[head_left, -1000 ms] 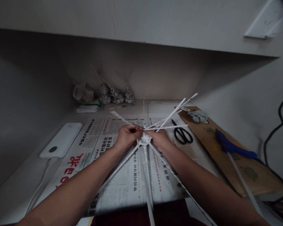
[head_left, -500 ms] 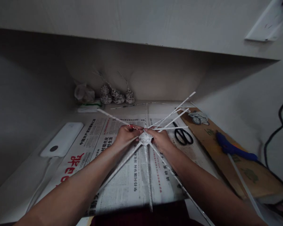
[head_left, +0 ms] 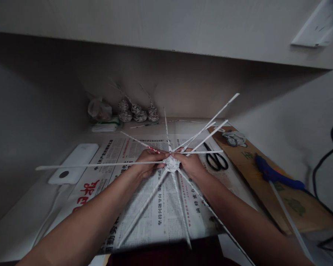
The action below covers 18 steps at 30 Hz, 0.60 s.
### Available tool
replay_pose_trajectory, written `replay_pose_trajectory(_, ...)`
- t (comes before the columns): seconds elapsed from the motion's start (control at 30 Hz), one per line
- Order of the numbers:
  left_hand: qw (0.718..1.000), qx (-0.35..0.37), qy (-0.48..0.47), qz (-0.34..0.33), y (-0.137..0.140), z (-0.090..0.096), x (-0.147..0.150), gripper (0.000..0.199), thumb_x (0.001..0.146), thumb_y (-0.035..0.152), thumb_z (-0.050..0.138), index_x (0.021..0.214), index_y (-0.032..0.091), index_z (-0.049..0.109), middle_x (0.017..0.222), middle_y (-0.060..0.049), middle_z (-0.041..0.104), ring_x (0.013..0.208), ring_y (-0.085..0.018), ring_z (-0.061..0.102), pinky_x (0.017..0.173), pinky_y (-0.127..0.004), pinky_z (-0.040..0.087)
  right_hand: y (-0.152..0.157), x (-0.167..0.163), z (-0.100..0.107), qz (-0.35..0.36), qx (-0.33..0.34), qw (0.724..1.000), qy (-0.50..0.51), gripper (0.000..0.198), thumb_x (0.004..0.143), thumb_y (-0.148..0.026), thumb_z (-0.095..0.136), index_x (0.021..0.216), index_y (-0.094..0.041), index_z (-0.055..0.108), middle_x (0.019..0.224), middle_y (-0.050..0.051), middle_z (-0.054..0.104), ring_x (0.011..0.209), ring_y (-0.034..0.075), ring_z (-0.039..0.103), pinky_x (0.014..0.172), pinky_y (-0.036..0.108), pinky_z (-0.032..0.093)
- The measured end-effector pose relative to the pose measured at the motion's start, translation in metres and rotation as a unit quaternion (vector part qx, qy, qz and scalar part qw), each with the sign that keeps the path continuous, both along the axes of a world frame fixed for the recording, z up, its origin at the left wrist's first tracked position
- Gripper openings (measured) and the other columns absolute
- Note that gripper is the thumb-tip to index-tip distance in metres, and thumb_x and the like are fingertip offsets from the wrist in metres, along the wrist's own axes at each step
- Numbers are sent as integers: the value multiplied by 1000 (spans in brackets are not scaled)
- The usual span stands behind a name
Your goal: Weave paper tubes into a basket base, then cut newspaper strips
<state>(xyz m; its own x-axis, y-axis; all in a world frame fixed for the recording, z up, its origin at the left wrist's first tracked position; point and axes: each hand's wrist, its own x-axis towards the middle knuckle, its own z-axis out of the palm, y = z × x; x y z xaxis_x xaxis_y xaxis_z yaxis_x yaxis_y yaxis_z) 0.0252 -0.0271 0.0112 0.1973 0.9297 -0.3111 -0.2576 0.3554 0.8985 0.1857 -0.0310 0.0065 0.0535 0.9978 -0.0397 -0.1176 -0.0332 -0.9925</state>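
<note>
Both hands grip a small round weaving of rolled newspaper (head_left: pixel 172 163), from which several thin paper tubes stick out like spokes. My left hand (head_left: pixel 149 159) is closed on its left edge, thumb near the top. On the right edge my right hand (head_left: pixel 191 161) pinches the weaving, its thumb almost meeting the left one. One long white paper tube (head_left: pixel 100 164) points left across my left wrist, while another tube (head_left: pixel 224 110) slants up to the right. Two more paper tubes hang toward me over the newspaper sheet (head_left: pixel 144 207).
Black scissors (head_left: pixel 216 159) lie right of my hands. A blue glue gun (head_left: pixel 277 173) and a crumpled wad (head_left: pixel 234 139) rest on cardboard (head_left: pixel 288 199). At left is a white power bank (head_left: pixel 77 155) with a cable. Woven paper gourds (head_left: pixel 139 112) stand at the back under an overhanging shelf.
The weaving has turned slightly in my hands. One paper tube now stretches far left over my left wrist, and another rises at the top. Both hands keep their hold.
</note>
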Motion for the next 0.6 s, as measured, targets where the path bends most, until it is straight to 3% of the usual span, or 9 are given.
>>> replay_pose_trajectory(0.13, 998, 52, 16, 37, -2, 0, 9, 39, 39, 29, 94, 68, 9, 75, 59, -3, 65, 49, -8, 51, 38, -15, 35, -1, -1, 0, 8, -31, 999, 32, 28, 53, -33, 81, 69, -17, 64, 59, -1, 65, 55, 16, 57, 54, 30, 43)
replay_pose_trajectory(0.27, 997, 69, 13, 15, -2, 1, 6, 39, 44, 32, 93, 68, 9, 74, 56, -1, 62, 46, -7, 47, 36, -16, 29, 0, -1, 1, 8, -19, 999, 37, 29, 53, -33, 83, 67, -17, 63, 56, -2, 62, 53, 16, 55, 53, 30, 41)
replay_pose_trajectory(0.33, 997, 66, 14, -36, 0, 3, -4, 39, 47, 29, 93, 76, 11, 75, 61, -1, 64, 50, -8, 51, 38, -15, 32, 1, 2, 3, 17, -8, 999, 36, 28, 53, -32, 83, 64, -17, 62, 56, -2, 62, 53, 15, 55, 56, 30, 42)
replay_pose_trajectory(0.47, 981, 79, 19, -174, 8, 7, -27, 44, 56, 24, 91, 96, 15, 75, 86, -7, 74, 70, -15, 66, 54, -20, 50, 3, 8, 7, 36, -19, 999, 34, 29, 50, -31, 84, 63, -18, 62, 57, -1, 63, 53, 15, 56, 57, 31, 42)
replay_pose_trajectory(0.53, 984, 70, 23, -165, 11, 6, -32, 41, 59, 23, 89, 97, 15, 74, 91, -9, 75, 75, -17, 69, 58, -22, 52, 3, 10, 8, 44, -24, 998, 24, 29, 50, -31, 84, 63, -17, 62, 56, -1, 62, 53, 15, 55, 58, 31, 42)
replay_pose_trajectory(0.6, 991, 49, 30, -125, 12, 3, -32, 39, 59, 20, 87, 96, 15, 74, 89, -9, 75, 72, -17, 70, 53, -19, 50, 2, 10, 9, 57, -24, 998, 12, 29, 50, -32, 84, 64, -17, 62, 56, -2, 61, 53, 15, 55, 58, 31, 42)
